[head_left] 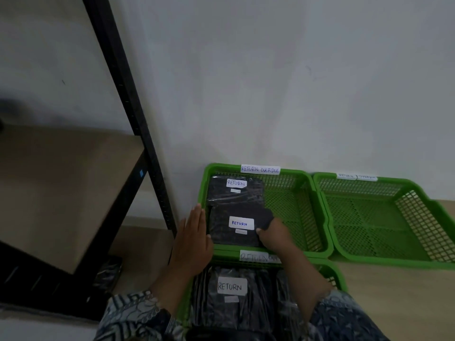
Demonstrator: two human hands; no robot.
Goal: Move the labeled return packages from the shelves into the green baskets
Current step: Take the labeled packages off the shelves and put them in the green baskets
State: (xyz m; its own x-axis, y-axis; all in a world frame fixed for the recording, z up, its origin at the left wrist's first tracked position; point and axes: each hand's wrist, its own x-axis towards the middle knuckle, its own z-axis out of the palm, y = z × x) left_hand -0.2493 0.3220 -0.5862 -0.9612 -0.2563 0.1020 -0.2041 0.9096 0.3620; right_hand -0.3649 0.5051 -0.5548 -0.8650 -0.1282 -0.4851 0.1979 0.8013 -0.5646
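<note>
A green basket point(302, 193) tagged "RETURN OVERDUE" sits on the floor by the wall. At its back left lies one black package point(236, 193) labelled RETURN. A second black RETURN package point(229, 232) lies in front of it. My right hand point(273, 232) grips that second package at its right edge. Flat and with fingers extended, my left hand point(194, 232) rests against the package's left side at the basket rim. A nearer green basket point(332, 274) holds another black RETURN package point(243, 303).
A green basket point(384, 217) with nothing in it stands to the right against the wall. A black metal shelf post point(138, 124) and a shelf board point(61, 183) rise on the left. A dark package point(108, 274) lies under the shelf on the floor.
</note>
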